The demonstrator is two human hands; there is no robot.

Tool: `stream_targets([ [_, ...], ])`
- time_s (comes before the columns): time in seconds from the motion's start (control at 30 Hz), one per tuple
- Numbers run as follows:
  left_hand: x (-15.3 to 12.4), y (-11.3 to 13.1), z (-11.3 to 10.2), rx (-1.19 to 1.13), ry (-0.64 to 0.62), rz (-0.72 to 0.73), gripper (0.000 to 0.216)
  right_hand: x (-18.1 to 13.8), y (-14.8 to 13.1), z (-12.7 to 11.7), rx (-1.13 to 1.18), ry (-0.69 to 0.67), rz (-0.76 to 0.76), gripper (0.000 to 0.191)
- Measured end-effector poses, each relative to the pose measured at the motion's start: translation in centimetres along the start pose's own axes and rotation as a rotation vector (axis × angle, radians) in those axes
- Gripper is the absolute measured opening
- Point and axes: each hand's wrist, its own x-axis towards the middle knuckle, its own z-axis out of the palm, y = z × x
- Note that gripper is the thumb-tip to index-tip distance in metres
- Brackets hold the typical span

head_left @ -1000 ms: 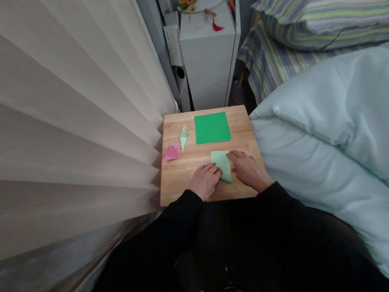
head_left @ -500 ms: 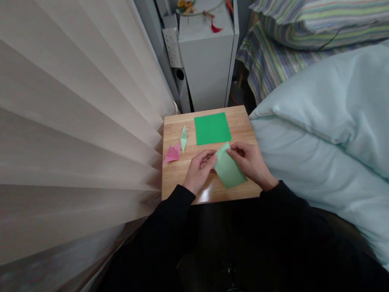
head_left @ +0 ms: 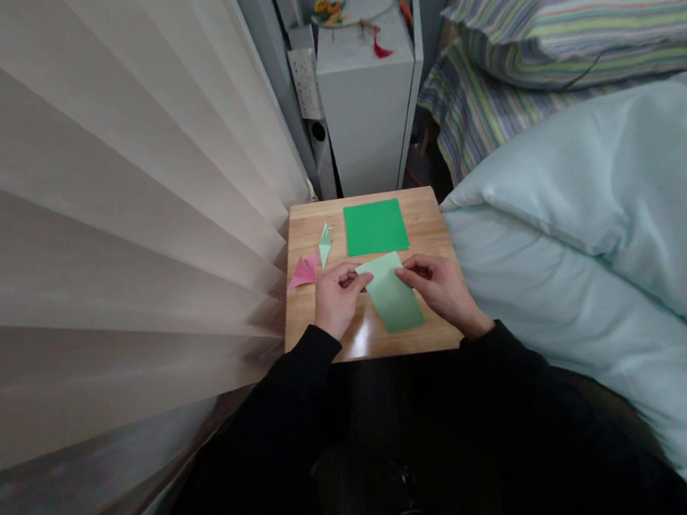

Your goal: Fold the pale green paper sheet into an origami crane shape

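Left hand (head_left: 333, 298) and right hand (head_left: 441, 287) apparently pinch the pale green sheet (head_left: 391, 295), fingers closed, at the counter's (head_left: 306, 237) 6 o'clock edge.

Soft dim daylight, glare on the table (head_left: 363, 337) near edge, wide-angle bending and blur at the borders.

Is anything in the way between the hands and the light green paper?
No. The left hand and right hand each pinch the light green paper at its far edge. The dark green sheet, pink fold and small green fold lie on the table, none between.
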Motion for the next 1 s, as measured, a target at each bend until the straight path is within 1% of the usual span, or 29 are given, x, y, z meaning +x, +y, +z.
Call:
stream_targets([
  [0.2, -0.1, 0.2, -0.2, -0.026, 0.022, -0.044, 0.029, 0.1, 0.1, 0.0, 0.022, 0.028, 0.009, 0.025],
  [0.4, -0.4, 0.3, 0.0, -0.177, 0.118, -0.129, 0.039, 0.1, 0.4, 0.0, 0.052, 0.045, 0.017, 0.026],
  [0.6, -0.7, 0.9, 0.3, -0.271, 0.145, -0.182, 0.039, 0.2, 0.9, 0.1, 0.079, 0.058, 0.036, 0.026],
  [0.8, -0.7, 1.0, 0.3, -0.286, 0.151, -0.201, 0.035, 0.3, 0.9, 0.2, 0.103, 0.068, 0.062, 0.027],
  [1.0, -0.8, 1.1, 0.2, -0.289, 0.116, -0.207, 0.033, 0.3, 0.6, 0.4, 0.126, 0.078, 0.089, 0.031],
])
